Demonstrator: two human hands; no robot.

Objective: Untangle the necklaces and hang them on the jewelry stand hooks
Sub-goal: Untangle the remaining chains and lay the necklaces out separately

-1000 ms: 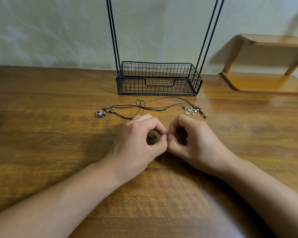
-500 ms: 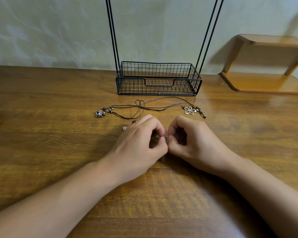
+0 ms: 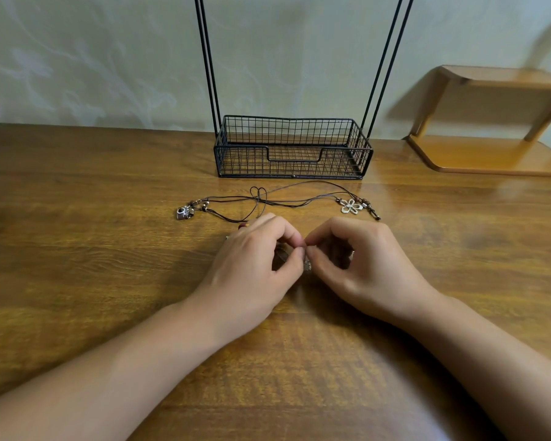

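Dark cord necklaces (image 3: 280, 202) lie tangled on the wooden table (image 3: 77, 218), in front of the black wire jewelry stand (image 3: 291, 148). One cord ends in a small silver charm (image 3: 183, 213) on the left, another in a white flower pendant (image 3: 350, 206) on the right. My left hand (image 3: 252, 268) and my right hand (image 3: 366, 265) meet fingertip to fingertip just in front of the tangle. Both pinch a small metal piece of a necklace (image 3: 307, 265), mostly hidden by my fingers. The stand's hooks are above the frame.
The stand's basket tray is empty and its thin black uprights (image 3: 207, 58) rise out of view. A low wooden shelf (image 3: 490, 128) sits at the back right against the wall.
My hands have stayed in place, with only small finger movements at the pinched piece. A red bead and a small charm now peek out beside my left hand.
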